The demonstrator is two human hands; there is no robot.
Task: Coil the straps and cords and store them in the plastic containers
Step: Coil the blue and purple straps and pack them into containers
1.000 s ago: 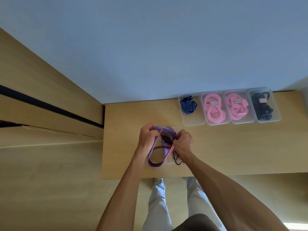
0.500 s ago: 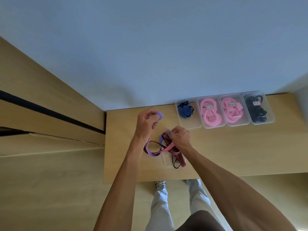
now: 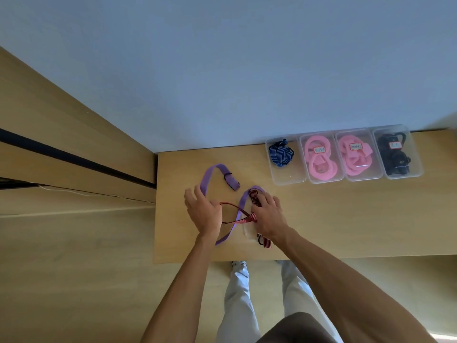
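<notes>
A purple strap (image 3: 213,171) lies in loose curves on the wooden table (image 3: 333,219), its buckled end free at the back. A red-and-black striped strap (image 3: 243,220) crosses over it. My left hand (image 3: 204,214) rests on the purple strap with fingers spread, and the red strap's loop runs in under its palm. My right hand (image 3: 268,215) has its fingers curled over a bunch of the red striped strap, above a small clear container (image 3: 248,233). That strap's other end pokes out near my right wrist.
Four clear plastic containers stand in a row at the table's back right: one with a blue striped coil (image 3: 282,155), two with pink bands (image 3: 321,159) (image 3: 353,157), one with black cords (image 3: 393,155). A wooden cabinet (image 3: 74,169) borders the table's left edge.
My left hand let go of the purple strap's end, which now lies on the table, and came down flat on the strap. Both straps have spread out from a bunch.
</notes>
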